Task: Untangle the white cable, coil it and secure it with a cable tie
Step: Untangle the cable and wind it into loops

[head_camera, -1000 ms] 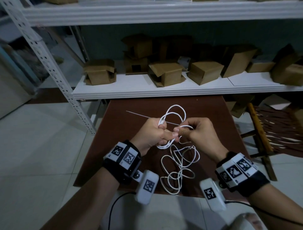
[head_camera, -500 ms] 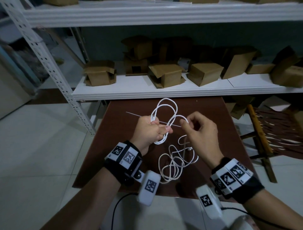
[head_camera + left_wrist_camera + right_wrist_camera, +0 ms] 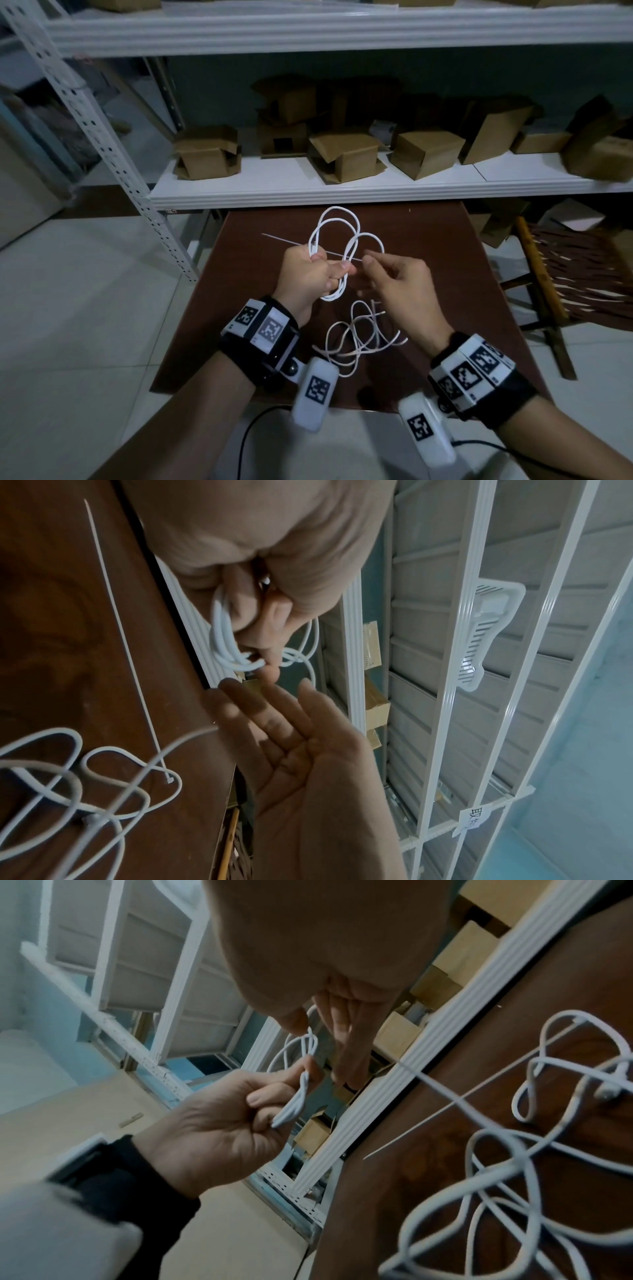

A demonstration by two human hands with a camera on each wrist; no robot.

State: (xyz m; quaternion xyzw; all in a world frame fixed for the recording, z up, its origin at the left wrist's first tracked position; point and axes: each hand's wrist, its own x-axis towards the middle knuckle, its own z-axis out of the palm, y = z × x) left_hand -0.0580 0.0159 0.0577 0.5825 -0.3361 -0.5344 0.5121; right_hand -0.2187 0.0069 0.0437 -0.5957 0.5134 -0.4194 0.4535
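1. My left hand point(image 3: 310, 274), frame centre, grips a bundle of white cable point(image 3: 337, 240) loops.
2. My right hand point(image 3: 399, 284) beside it: fingers loosely spread, holding nothing I can see.
3. Remaining cable lies tangled on the table point(image 3: 462, 274), lower centre.
4. Cable tie point(image 3: 274, 238) lies flat behind my hands.

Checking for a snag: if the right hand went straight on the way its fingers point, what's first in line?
Probably the cable loops gripped in the left hand; the right hand has fingers extended toward them. Depth is unclear.
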